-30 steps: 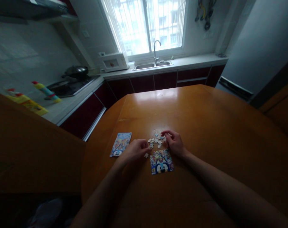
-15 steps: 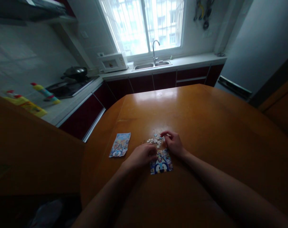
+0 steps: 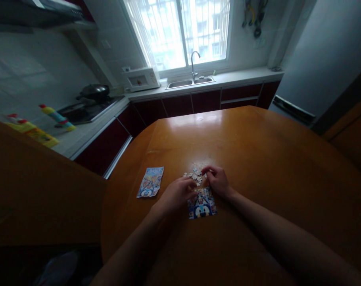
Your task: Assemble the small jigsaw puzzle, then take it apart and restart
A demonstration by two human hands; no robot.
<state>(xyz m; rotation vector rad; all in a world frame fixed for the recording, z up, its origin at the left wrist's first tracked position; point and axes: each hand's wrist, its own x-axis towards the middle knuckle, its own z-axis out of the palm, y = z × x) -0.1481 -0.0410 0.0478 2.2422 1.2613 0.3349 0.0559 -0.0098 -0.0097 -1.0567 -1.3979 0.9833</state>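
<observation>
Puzzle pieces: lying toward table's near edge, likely for reach; left fingers gaping, right fingers curling; holds unclear.

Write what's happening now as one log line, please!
left hand: at corner of picture, grip unclear | right hand: beside pieces, grip unclear | packet: on table, left of left hand

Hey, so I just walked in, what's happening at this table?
A person has both bare hands at a small heap of loose jigsaw pieces on the wooden table. The left hand reaches over the upper left corner of a cartoon picture; the right hand is at the heap's right edge. Whether either holds a piece isn't clear. A printed packet lies off to the left.
</observation>
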